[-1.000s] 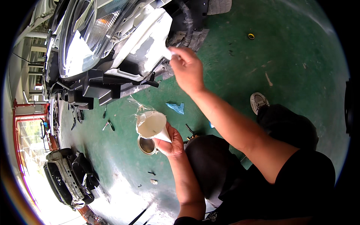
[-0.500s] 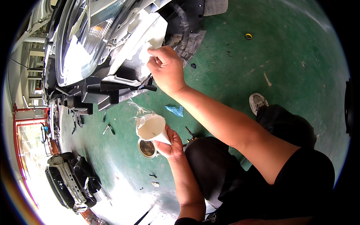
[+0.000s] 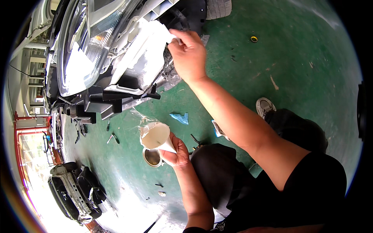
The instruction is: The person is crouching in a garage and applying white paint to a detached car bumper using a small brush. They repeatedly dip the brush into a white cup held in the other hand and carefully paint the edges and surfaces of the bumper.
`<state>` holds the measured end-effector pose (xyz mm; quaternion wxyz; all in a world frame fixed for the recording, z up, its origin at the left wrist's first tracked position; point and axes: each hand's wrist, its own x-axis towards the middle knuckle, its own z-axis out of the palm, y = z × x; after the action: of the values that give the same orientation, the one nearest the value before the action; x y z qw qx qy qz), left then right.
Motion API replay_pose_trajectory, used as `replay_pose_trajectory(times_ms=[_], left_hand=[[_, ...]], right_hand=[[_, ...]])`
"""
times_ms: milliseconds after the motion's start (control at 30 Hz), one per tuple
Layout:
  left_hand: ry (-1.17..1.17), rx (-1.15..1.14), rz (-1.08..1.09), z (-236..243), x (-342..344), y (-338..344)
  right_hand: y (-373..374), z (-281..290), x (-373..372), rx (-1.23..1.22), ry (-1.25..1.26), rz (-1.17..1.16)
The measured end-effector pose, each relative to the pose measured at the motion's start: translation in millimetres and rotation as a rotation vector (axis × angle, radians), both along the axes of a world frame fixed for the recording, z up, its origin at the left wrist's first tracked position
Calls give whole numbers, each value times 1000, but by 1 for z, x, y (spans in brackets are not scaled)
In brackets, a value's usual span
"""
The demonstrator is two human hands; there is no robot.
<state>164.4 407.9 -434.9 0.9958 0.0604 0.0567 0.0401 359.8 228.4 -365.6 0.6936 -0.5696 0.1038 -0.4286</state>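
Note:
My left hand (image 3: 177, 152) is closed around a white cone-shaped paper cup (image 3: 156, 136), its mouth facing up toward me. Thin clear plastic film (image 3: 143, 119) sticks up from the cup's far side. Right beside the cup is a round metal can (image 3: 152, 158), partly covered by it; whether my hand touches the can I cannot tell. My right hand (image 3: 189, 54) is raised, thumb and fingers pinching a small white piece (image 3: 175, 37) whose kind I cannot make out. It is at the right edge of a white panel (image 3: 145, 54) below the car's headlight (image 3: 87, 50).
Black plastic brackets (image 3: 110, 105) jut out under the headlight. On the green floor lie a blue scrap (image 3: 180, 118), pliers (image 3: 113, 138) and a yellow-and-black ring (image 3: 254, 39). A removed car part (image 3: 74, 192) lies at lower left. A tyre (image 3: 218, 9) shows at the top.
My right hand has moved up and right across the white panel to its edge, uncovering more of the panel. The left hand keeps its hold on the paper cup. The view has shifted slightly.

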Motion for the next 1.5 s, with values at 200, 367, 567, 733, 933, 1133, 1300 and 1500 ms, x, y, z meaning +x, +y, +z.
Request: replay_pose_trajectory(times_ms=[200, 367, 567, 733, 933, 1133, 1300, 1500], left_hand=[[9, 35, -12, -1, 3, -3], [40, 56, 34, -7, 6, -8], [24, 2, -13, -1, 6, -16], [1, 13, -10, -2, 4, -11], [-1, 2, -15, -4, 6, -9], [35, 9, 1, -4, 5, -8], [52, 25, 6, -4, 8, -12], [34, 5, -10, -7, 8, -10]], right_hand=[[31, 8, 3, -18, -80, 35], [26, -17, -10, -2, 2, 223], [-6, -46, -7, 375, 91, 295], [-10, -28, -13, 560, 182, 368], [-4, -16, -3, 729, 261, 453], [-23, -5, 9, 957, 209, 551], [-38, 9, 11, 1135, 146, 578], [-27, -18, -6, 910, 291, 531]])
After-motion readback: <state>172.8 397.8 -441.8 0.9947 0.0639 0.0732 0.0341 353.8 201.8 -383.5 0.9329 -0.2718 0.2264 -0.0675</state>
